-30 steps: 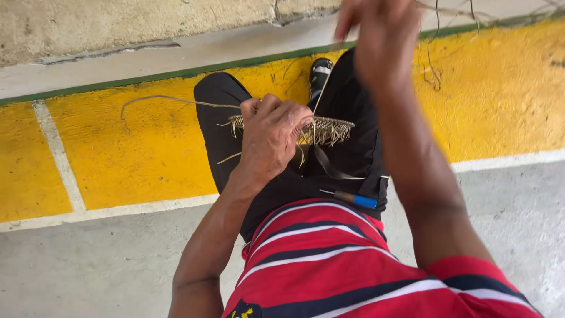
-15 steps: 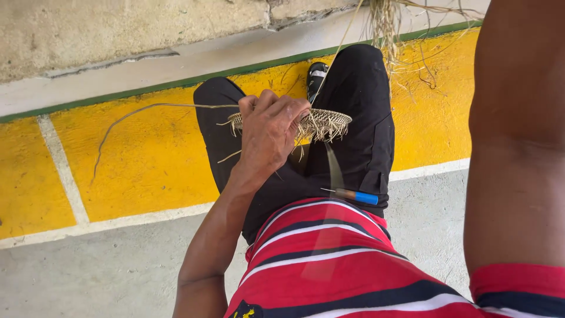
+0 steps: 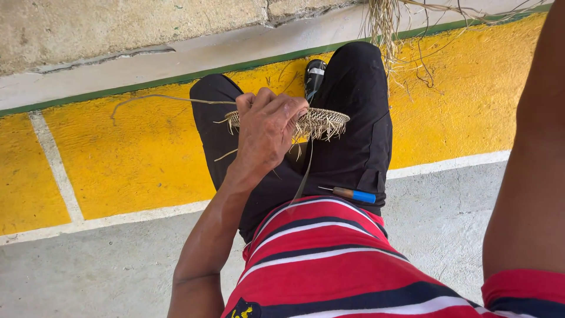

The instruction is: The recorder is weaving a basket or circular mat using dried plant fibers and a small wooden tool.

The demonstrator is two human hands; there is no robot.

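The left hand (image 3: 268, 132) lay over the near rim of a small woven disc (image 3: 318, 122), which rested on the lap between the knees, above the black trousers (image 3: 359, 141). Its fingers (image 3: 282, 109) were curled and pressed together, clamping the disc's edge from above. The right hand was out of view; only its forearm showed at the right edge, so its fingers' state could not be told.

Relative to the disc: a long loose strand (image 3: 170, 99) ran leftward from its rim over the yellow floor (image 3: 135, 165); a bundle of dry fibre (image 3: 385, 23) hung above and to the right; a blue-handled tool (image 3: 353, 194) lay below on the thigh, apart from it.

Judgement: the disc appeared light, thin and somewhat springy, with frayed ends at its far rim that looked brittle. A hold on the tight woven rim seemed sounder than one on the loose ends. The strand looked limp and liable to snap under a sharp pull.
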